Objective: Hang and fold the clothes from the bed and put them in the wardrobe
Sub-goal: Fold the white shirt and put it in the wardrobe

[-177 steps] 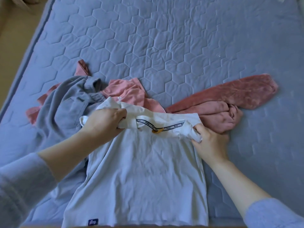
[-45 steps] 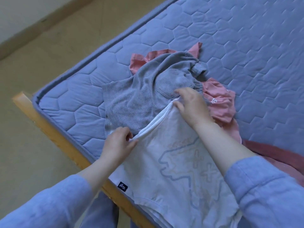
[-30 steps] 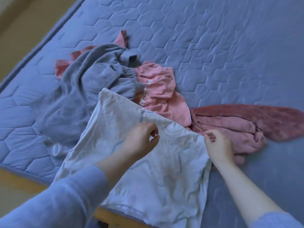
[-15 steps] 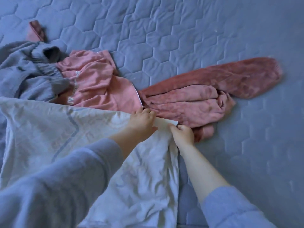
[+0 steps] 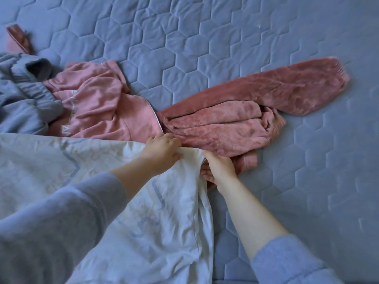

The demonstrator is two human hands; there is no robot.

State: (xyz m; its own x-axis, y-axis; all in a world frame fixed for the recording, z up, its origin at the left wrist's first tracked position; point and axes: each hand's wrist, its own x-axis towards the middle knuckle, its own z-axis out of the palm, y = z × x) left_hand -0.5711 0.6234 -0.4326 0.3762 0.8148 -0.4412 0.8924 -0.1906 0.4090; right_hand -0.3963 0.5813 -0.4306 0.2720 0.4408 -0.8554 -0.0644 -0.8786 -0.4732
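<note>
A white T-shirt with a faint blue print lies spread on the near left of the bed, partly under my left sleeve. My left hand pinches its top right corner. My right hand grips the shirt's right edge just beside it, fingers curled under the cloth. A fuzzy dark pink garment lies bunched right behind both hands. A lighter pink top lies to its left, and a grey garment sits at the far left.
The blue quilted mattress with a hexagon pattern fills the view; its far half and right side carry no clothes. A strip of pink fabric pokes out at the upper left.
The view has closed in on the shirt's right corner. My right hand has slid down the right edge and curled under it; my left hand stays on the corner.
</note>
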